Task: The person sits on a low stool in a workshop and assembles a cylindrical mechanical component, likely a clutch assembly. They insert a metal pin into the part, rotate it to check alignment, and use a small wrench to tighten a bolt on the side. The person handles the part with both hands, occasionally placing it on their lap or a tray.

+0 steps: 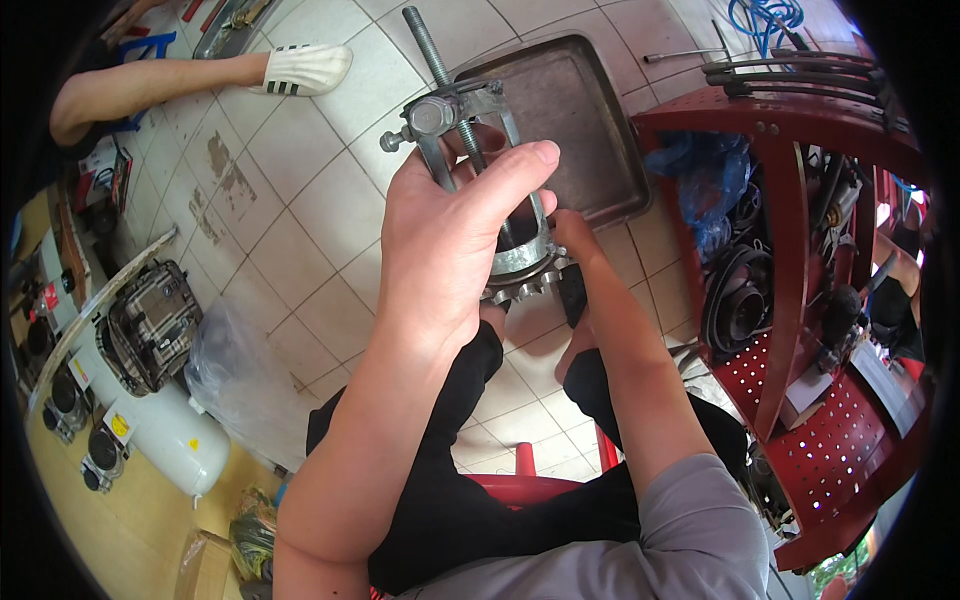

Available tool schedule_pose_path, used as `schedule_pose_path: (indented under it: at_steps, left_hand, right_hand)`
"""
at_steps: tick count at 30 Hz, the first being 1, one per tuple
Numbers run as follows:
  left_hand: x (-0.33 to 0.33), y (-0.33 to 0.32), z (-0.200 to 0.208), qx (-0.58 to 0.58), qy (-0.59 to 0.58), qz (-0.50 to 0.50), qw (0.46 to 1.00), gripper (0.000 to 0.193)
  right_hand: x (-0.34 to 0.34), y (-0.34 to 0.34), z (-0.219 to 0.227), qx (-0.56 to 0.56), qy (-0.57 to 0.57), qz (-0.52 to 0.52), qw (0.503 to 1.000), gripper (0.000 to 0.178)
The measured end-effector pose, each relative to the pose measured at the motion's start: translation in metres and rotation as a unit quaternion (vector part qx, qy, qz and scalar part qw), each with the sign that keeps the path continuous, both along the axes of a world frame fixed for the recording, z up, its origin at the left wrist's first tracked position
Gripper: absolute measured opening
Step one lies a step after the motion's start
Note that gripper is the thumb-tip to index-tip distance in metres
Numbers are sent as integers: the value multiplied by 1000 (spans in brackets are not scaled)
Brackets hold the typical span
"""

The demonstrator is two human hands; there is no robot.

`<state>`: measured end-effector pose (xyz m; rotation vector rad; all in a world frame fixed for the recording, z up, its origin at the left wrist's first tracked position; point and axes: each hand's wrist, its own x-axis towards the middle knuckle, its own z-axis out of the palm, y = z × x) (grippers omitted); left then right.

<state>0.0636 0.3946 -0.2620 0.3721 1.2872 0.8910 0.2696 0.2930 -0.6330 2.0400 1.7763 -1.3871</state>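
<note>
Head view: left hand [430, 245] clamped round the metal frame [433, 117], palm at its left side, thumb laid across the front toward the right. Frame tilted, top leaning left; it sits inside the grip, its upper end above the fingers, its lower end below the thumb. Threaded rod [425, 45] runs down the middle and sticks out well past the top; thumb hides part of it. Ring [520, 260] at the lower end, toothed gear [525, 290] directly under it.

Right hand [574, 233] at the ring's right side, fingers partly hidden behind the work; cannot tell whether they are closed on it.

Surroundings: tray [590, 120] on the tiled floor beyond the hands, partly covered by frame and left hand. Red rack [785, 290] to the right, blue bag [710, 190] in it. Co-worker's shoe [308, 70] upper left, apart from the frame. White tank [165, 440] and clear bag [240, 365] lower left. Red stool [522, 489] between the person's legs.
</note>
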Motion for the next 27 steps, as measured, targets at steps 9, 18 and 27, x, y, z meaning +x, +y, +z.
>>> schedule_pose_path:
  at_steps: [9, 18, 27]
  left_hand:
    - [2, -1, 2, 1, 5, -7, 1000, 25]
    - [3, -2, 4, 8, -1, -5, 1000, 25]
    - [3, -3, 7, 24, -5, -13, 1000, 26]
  right_hand:
    - [-16, 4, 40, 5, -50, -32, 998, 20]
    - [-18, -7, 37, 27, -64, 52, 996, 21]
    - [5, -35, -27, 25, 75, -92, 993, 35]
